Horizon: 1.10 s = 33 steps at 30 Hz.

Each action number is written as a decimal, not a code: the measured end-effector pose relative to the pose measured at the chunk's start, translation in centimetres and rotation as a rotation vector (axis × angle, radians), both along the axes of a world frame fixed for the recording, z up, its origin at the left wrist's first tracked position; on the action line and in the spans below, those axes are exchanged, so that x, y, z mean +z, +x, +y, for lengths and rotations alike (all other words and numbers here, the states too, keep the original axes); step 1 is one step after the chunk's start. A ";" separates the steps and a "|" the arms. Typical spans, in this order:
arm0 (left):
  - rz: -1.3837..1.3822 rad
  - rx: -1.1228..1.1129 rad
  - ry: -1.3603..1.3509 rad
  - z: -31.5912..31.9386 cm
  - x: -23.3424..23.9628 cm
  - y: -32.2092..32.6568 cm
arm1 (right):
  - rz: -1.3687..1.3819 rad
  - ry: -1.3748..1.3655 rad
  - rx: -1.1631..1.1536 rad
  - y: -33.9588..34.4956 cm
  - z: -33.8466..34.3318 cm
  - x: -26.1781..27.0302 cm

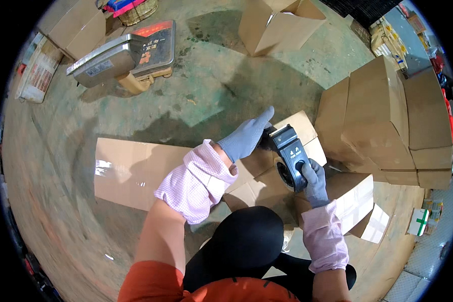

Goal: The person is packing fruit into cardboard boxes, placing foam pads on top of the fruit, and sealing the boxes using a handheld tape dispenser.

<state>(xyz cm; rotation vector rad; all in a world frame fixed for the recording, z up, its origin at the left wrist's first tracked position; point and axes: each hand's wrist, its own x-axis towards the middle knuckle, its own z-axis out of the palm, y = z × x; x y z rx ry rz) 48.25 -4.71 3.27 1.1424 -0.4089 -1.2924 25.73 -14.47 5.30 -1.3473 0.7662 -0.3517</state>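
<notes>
My right hand point(315, 183), in a grey knit glove, grips a black tape gun point(291, 153) by its lower end. A tape roll sits in the gun, and its body bears writing. Close to the toothed front edge is my left hand point(245, 137), also gloved, its index finger or thumb stretched up and to the right. Its other fingers are partly hidden, so I cannot tell whether they hold the tape end. Beneath both hands lies a partly folded cardboard box point(266, 187). A long flat cardboard panel point(143, 170) extends to the left.
Large cardboard boxes point(377, 120) stand at the right, and an open carton point(283, 32) is at the far side. A platform scale point(156, 49) with a tilted display point(105, 62) stands far left, near a white plastic crate point(39, 77) and a woven basket point(139, 13).
</notes>
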 end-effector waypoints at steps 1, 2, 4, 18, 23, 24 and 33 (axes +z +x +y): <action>0.230 0.006 0.007 0.0 0.2 0.0 | -0.009 0.014 0.010 0.1 0.0 0.1; 0.167 -0.016 -0.052 0.0 0.0 0.0 | 0.030 -0.017 0.019 0.1 0.0 0.3; 0.052 -0.056 -0.170 0.1 -1.1 -0.2 | 0.025 -0.012 0.034 0.2 0.0 0.5; -0.735 0.328 0.358 -1.7 -4.4 8.2 | 0.204 -0.090 -0.046 1.3 1.9 2.7; -1.014 0.180 0.377 -2.6 -7.4 7.0 | 0.215 -0.067 -0.082 1.2 2.3 3.2; -0.954 0.146 0.386 -2.7 -7.7 6.6 | 0.219 -0.066 -0.075 1.1 2.1 3.2; -1.222 -0.308 0.929 -2.8 -20.0 4.9 | 0.174 -0.056 -0.078 1.3 2.6 2.1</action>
